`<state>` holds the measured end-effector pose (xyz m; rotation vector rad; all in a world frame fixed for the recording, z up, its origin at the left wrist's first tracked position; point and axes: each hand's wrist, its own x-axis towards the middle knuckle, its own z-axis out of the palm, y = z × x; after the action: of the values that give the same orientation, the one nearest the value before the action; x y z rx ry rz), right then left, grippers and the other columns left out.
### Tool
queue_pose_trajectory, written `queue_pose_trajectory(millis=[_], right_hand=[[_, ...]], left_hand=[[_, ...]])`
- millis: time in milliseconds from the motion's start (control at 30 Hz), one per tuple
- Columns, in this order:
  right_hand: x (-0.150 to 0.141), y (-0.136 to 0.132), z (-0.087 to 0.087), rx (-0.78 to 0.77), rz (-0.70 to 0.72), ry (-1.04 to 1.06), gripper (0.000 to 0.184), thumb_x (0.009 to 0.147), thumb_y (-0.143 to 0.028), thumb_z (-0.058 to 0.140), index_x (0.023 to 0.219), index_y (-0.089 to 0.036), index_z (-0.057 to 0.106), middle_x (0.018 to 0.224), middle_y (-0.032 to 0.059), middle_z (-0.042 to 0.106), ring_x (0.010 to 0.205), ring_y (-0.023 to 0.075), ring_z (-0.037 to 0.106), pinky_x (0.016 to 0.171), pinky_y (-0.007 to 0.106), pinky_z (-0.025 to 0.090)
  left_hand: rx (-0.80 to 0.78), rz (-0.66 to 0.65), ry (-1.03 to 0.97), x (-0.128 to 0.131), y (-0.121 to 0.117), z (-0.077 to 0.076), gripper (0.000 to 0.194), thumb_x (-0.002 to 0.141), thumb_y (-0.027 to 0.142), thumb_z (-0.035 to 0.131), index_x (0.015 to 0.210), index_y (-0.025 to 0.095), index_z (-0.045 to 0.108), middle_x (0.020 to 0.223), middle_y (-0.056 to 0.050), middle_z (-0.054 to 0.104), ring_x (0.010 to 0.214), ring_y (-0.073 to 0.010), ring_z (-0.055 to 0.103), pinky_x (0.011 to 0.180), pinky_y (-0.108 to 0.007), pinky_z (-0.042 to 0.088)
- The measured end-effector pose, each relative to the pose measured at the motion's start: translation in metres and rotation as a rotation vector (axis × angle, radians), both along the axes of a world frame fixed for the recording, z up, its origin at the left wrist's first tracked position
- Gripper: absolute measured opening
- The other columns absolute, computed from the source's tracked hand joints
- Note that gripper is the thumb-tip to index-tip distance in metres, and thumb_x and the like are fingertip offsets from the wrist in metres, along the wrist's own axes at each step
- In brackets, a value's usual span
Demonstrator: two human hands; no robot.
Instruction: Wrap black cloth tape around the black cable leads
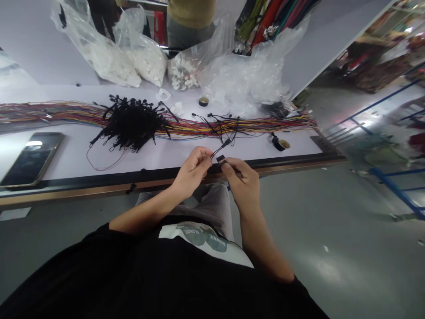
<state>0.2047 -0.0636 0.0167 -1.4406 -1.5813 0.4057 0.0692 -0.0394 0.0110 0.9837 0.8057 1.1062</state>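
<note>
Partly within left grip (pixel 191 171): black cable (pixel 226 143)

Black lead (pixel 227 142), red-and-yellow wire bundle (pixel 189 129), white tabletop (pixel 75 155)

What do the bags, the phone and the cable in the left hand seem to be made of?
Bags: probably thin plastic film, see-through and crinkled. Phone: front likely glass, glossy, with a bright reflection. Cable in the left hand: dark, slender strands suggest plastic-coated wire; finish unclear.
</note>
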Motion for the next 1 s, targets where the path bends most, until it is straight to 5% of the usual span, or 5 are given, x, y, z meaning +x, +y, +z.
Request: queue_pose_trajectory(millis=[333, 600, 800, 1000], right_hand=[[-0.005, 0.007, -0.003, 0.033, 0.002, -0.129, 0.024, 0.082, -0.041, 0.054, 0.078, -0.025, 0.071, 0.073, 0.0021, 0.070, 0.069, 0.0183, 0.063, 0.067, 0.032, 0.047], [-0.005, 0.007, -0.004, 0.000, -0.009, -0.166, 0.026, 0.082, -0.042, 0.052, 0.079, -0.025, 0.071, 0.073, 0.0026, 0.070, 0.070, 0.0194, 0.064, 0.066, 0.032, 0.047], [-0.003, 0.007, -0.002, 0.028, 0.007, -0.329, 0.027, 0.085, -0.040, 0.047, 0.082, -0.025, 0.069, 0.077, 0.0032, 0.071, 0.072, 0.0195, 0.063, 0.067, 0.033, 0.044], [0.004, 0.007, 0.003, 0.064, 0.091, -0.546, 0.034, 0.088, -0.033, 0.042, 0.114, -0.023, 0.060, 0.102, 0.0088, 0.071, 0.094, 0.0251, 0.062, 0.082, 0.040, 0.041]], left_hand=[[0.079, 0.006, 0.112, -0.002, -0.003, -0.001, 0.006, 0.082, 0.016, 0.052, 0.084, 0.019, 0.056, 0.057, 0.006, 0.043, 0.045, -0.0051, 0.034, 0.044, -0.018, 0.028], [0.262, 0.048, 0.210, -0.006, -0.004, -0.001, 0.006, 0.075, 0.016, 0.057, 0.079, 0.018, 0.059, 0.074, 0.002, 0.057, 0.070, -0.0088, 0.051, 0.067, -0.019, 0.042], [0.096, 0.059, 0.102, -0.004, 0.000, -0.003, 0.011, 0.073, 0.026, 0.060, 0.069, 0.016, 0.057, 0.061, 0.004, 0.054, 0.052, -0.0046, 0.044, 0.051, -0.017, 0.035], [-0.007, -0.043, -0.033, -0.004, 0.002, -0.001, 0.011, 0.071, 0.022, 0.058, 0.080, 0.016, 0.055, 0.056, 0.005, 0.056, 0.036, -0.0013, 0.034, 0.037, -0.017, 0.020]])
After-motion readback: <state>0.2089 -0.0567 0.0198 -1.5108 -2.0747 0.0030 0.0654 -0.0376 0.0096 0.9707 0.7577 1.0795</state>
